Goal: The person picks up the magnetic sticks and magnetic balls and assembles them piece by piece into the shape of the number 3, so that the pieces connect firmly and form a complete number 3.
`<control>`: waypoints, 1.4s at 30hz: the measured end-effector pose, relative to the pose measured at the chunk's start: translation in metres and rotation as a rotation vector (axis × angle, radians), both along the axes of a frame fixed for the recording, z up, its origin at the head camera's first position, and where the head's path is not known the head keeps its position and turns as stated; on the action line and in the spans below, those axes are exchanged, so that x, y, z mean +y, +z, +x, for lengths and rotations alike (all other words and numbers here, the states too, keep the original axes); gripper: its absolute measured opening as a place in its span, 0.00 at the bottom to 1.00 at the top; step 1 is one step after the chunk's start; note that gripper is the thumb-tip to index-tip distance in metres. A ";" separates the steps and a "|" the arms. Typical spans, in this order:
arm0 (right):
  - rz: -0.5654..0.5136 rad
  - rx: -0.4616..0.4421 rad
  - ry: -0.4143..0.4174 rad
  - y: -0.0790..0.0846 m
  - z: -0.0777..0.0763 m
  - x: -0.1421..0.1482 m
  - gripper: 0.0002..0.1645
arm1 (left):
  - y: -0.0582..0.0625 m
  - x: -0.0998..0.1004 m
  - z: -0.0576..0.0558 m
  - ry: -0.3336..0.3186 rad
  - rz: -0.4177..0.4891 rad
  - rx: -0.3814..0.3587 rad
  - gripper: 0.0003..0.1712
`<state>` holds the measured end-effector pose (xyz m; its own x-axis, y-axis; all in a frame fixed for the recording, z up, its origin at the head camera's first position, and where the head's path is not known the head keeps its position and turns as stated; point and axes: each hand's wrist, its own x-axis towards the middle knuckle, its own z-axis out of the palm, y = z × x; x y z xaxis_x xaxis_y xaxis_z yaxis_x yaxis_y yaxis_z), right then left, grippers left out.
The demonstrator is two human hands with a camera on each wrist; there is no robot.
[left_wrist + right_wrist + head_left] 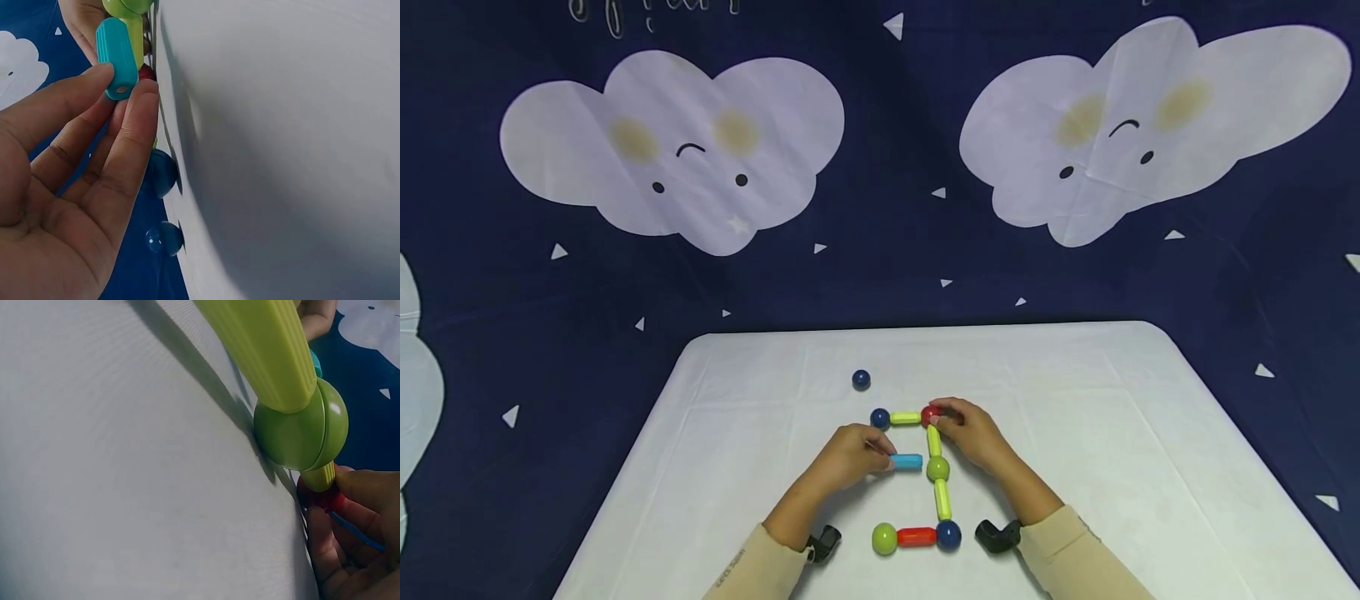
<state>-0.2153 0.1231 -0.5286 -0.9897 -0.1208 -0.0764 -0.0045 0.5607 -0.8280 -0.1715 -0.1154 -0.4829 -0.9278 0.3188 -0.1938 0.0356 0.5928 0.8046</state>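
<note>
My left hand (852, 455) pinches a light-blue stick (908, 462) between thumb and fingertips; its free end points toward the green ball (937, 468), with a small gap between. With thumb and fingers my right hand (976, 433) grips the red ball (320, 496) at the far corner of a joined ball-and-stick shape. From that red ball one yellow-green stick (905, 417) leads left to a dark-blue ball (879, 418). Another yellow-green stick (934, 441) runs down to the green ball. In the left wrist view, the light-blue stick (116, 57) shows a hole in its near end.
Below the green ball a yellow-green stick (943, 500) joins a dark-blue ball (948, 535), then a red stick (917, 537) and a light-green ball (884, 539). A loose dark-blue ball (861, 380) lies farther back on the white table (760, 367). Dark printed cloth (895, 167) hangs behind.
</note>
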 end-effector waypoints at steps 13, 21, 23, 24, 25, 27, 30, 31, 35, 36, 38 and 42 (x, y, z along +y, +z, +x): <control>-0.091 -0.039 0.011 0.003 -0.009 0.001 0.20 | -0.004 0.009 -0.003 -0.005 0.012 -0.006 0.05; -0.175 -0.104 -0.006 0.002 -0.018 0.001 0.21 | -0.008 0.015 -0.010 0.011 -0.015 0.011 0.05; -0.186 -0.113 -0.011 0.002 -0.019 0.002 0.21 | -0.009 0.016 -0.011 0.012 -0.019 0.011 0.05; -0.189 -0.117 -0.013 0.002 -0.020 0.002 0.22 | -0.010 0.016 -0.012 0.013 -0.021 0.010 0.04; -0.191 -0.121 -0.013 0.002 -0.021 0.002 0.22 | -0.010 0.017 -0.013 0.013 -0.023 0.009 0.04; -0.192 -0.126 -0.015 0.003 -0.021 0.002 0.22 | -0.011 0.017 -0.014 0.014 -0.025 0.005 0.05; -0.193 -0.129 -0.018 0.004 -0.021 0.002 0.23 | -0.012 0.018 -0.016 0.015 -0.026 0.004 0.05; -0.194 -0.128 -0.019 0.004 -0.021 0.002 0.23 | -0.012 0.018 -0.016 0.015 -0.025 0.006 0.05; -0.202 -0.118 -0.026 0.004 -0.020 0.002 0.25 | -0.013 0.019 -0.017 0.017 -0.015 0.010 0.05; -0.203 -0.116 -0.029 0.003 -0.019 0.002 0.25 | -0.013 0.019 -0.017 0.017 -0.013 0.010 0.05; -0.207 -0.112 -0.032 0.003 -0.016 0.003 0.26 | -0.014 0.019 -0.018 0.017 -0.011 0.007 0.05; -0.200 -0.101 -0.039 0.004 -0.010 0.004 0.26 | -0.014 0.020 -0.018 0.012 -0.011 0.012 0.05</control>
<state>-0.2250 0.1272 -0.5242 -0.9825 -0.1052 -0.1536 0.1024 0.3836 -0.9178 -0.1894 -0.0959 -0.4970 -0.9338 0.3056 -0.1863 0.0379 0.6022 0.7975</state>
